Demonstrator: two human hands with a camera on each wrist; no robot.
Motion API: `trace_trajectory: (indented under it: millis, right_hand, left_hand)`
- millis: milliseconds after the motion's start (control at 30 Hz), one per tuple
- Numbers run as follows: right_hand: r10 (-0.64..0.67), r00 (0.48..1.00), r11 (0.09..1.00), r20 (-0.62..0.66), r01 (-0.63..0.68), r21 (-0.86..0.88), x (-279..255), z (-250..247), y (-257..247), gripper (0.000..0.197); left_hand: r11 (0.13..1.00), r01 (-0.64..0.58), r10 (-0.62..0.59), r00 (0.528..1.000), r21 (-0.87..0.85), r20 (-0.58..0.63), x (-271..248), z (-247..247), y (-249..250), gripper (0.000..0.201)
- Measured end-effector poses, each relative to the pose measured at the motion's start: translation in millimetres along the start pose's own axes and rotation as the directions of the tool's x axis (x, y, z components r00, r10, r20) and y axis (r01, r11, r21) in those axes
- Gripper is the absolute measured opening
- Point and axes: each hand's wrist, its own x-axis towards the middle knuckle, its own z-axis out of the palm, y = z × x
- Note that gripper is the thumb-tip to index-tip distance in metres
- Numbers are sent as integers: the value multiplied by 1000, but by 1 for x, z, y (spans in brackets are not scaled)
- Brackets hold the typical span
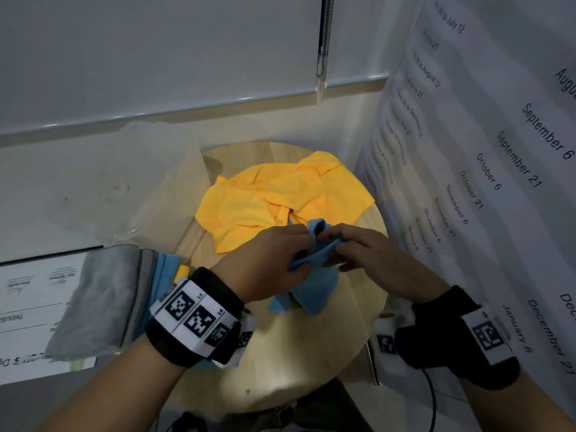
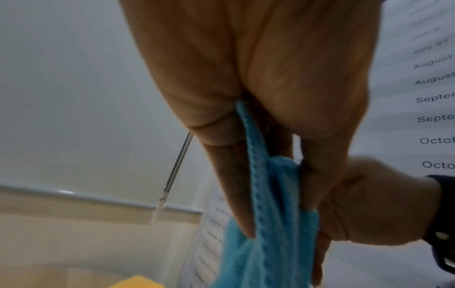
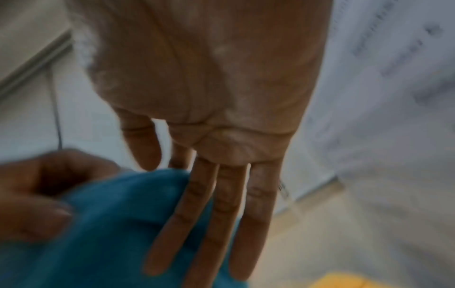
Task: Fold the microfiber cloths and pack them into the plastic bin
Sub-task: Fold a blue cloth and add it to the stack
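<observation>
Both hands meet in the middle of the head view. The left hand (image 1: 268,254) pinches the blue cloth (image 1: 314,282). The right hand (image 1: 371,260) pinches it too, other fingers (image 3: 182,224) straight. Yellow cloths (image 1: 280,201) lie above. The plastic bin (image 1: 124,182) sits at the left.

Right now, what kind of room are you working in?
Probably an office or meeting room corner, not a laundry: a round wooden table sits by a window with roller blinds, and a printed date schedule hangs on the right wall. Printed papers lie at left.
</observation>
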Motion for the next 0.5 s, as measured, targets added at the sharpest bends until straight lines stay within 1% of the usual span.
trace_trajectory:
  millis: [33,67,100,133,167,200,233,267,300,367,400,433,467,500]
  right_hand:
    - [-31,1000,975,-5,29,-222,1,-5,4,20]
    - [-36,999,909,17,40,-416,2,-10,8,22]
    - [-24,999,822,37,41,-568,3,-14,13,28]
    - [-14,999,735,37,35,-677,3,-17,17,33]
    - [-34,999,660,11,31,-751,4,-21,19,35]
    - [-84,996,608,-12,42,-793,5,-25,20,34]
    - [-147,989,593,-14,77,-801,5,-28,19,33]
    - [-214,977,604,14,143,-784,4,-31,18,32]
    - [-276,960,638,54,225,-736,1,-34,15,32]
    - [-367,919,745,145,383,-546,-12,-36,-2,23]
    - [-411,893,776,182,447,-445,-20,-35,-10,20]
    - [-451,866,779,218,501,-377,-26,-32,-19,18]
    - [-477,840,756,258,541,-368,-30,-28,-27,17]
    - [-487,823,718,292,568,-403,-31,-23,-31,16]
  left_hand:
    - [999,-36,37,998,-16,58,0,-7,2,17]
    - [998,-56,59,994,-28,94,1,-13,2,11]
    - [998,-59,62,992,-34,112,2,-19,2,8]
    - [998,-58,61,992,-31,114,3,-24,2,8]
    - [999,-48,50,992,-18,120,4,-29,2,9]
    - [999,-36,36,991,-1,132,5,-33,1,12]
    - [1000,-16,14,989,14,150,4,-37,-1,14]
    - [999,3,-9,985,34,170,4,-39,-4,16]
    - [998,20,-30,981,55,189,3,-41,-8,16]
    - [996,40,-55,978,73,204,0,-44,-16,11]
    - [995,56,-70,977,77,202,-1,-46,-21,7]
    - [994,70,-84,977,79,194,-2,-47,-25,7]
    - [994,75,-87,979,74,185,-3,-49,-27,9]
    - [996,71,-80,981,55,178,-3,-50,-28,12]
